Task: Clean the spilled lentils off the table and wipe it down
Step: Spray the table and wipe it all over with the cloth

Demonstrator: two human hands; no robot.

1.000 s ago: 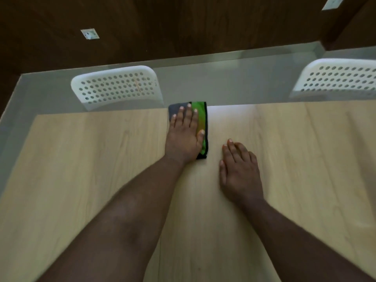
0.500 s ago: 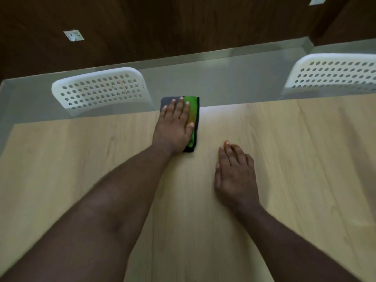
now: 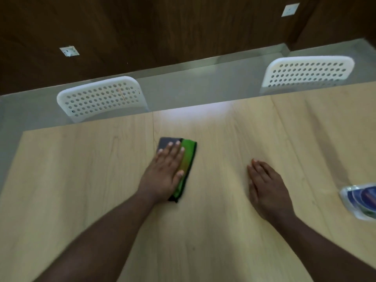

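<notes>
A folded green and grey cloth [image 3: 188,157] lies on the light wooden table [image 3: 81,180], a little back from its far edge. My left hand [image 3: 164,171] presses flat on the cloth with straight fingers. To the right, my right hand [image 3: 266,188] rests flat on the bare tabletop, palm down. No lentils show on the table surface.
Two white perforated chair backs [image 3: 101,98] [image 3: 307,72] stand beyond the far edge. A blue and white plastic packet [image 3: 360,199] lies at the right edge of view. Dark wooden wall panels with sockets rise behind a grey floor strip.
My left hand has drawn the cloth back from the table's far edge toward me. The right hand stays flat on the table. The packet has come into view at the right.
</notes>
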